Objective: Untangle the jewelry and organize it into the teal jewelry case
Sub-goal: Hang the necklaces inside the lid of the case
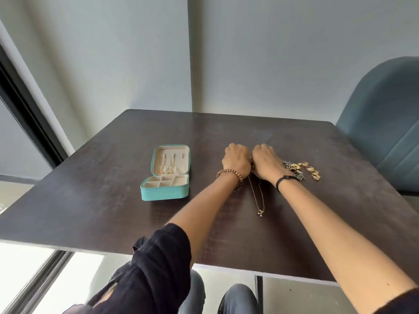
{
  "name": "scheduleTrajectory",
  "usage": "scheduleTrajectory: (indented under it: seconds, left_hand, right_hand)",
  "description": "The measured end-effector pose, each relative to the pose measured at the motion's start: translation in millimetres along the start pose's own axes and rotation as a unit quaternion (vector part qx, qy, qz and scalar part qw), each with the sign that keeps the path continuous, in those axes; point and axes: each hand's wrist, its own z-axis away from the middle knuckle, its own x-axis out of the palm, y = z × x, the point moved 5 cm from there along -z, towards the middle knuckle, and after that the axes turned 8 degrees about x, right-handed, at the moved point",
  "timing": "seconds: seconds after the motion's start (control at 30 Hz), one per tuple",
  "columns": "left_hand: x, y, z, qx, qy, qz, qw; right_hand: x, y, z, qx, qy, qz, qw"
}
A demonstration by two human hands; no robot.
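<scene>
Both hands sit knuckle to knuckle at the middle of the table point(108, 191), and the head view, the only one, shows me their backs. My left hand point(237, 160) and right hand point(266, 162) are curled in tight. The fingertips are hidden behind the knuckles, but the necklace point(257, 193) runs its two fine strands up into the gap where the hands meet, so I judge that each hand pinches the chain's far end. The rest of the chain lies on the wood towards me, its pendant point(260, 212) at the near end. To do this well I would keep the pinch light, tease the strands apart sideways instead of pulling, and let the pendant's weight keep the chain straight. The teal jewelry case point(164, 193) stands open well to my left, with gold chains point(166, 169) seemingly hung in its lid already. I would carry the necklace over by its top end so that it cannot knot again. The dark tangled cluster point(292, 168) and gold rings point(313, 169) wait just beside my right wrist, so I would keep my forearm off them.
</scene>
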Motion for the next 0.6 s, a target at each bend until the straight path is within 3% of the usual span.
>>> scheduleTrajectory:
  seconds: [0.1, 0.27, 0.5, 0.6]
  left_hand:
    - [-7, 3, 7, 0.014, 0.009, 0.102, 0.995]
    - [-21, 3, 24, -0.005, 0.049, 0.290, 0.956]
    - [-46, 12, 37, 0.032, 0.026, 0.358, 0.933]
    - [-57, 17, 43, 0.058, 0.021, 0.369, 0.927]
  right_hand:
    - [-6, 10, 8, 0.020, -0.007, -0.081, 0.996]
    - [-29, 25, 31, 0.030, -0.007, -0.212, 0.977]
    - [-62, 25, 60, -0.012, -0.021, -0.264, 0.964]
    - [-75, 22, 69, -0.036, -0.029, -0.362, 0.931]
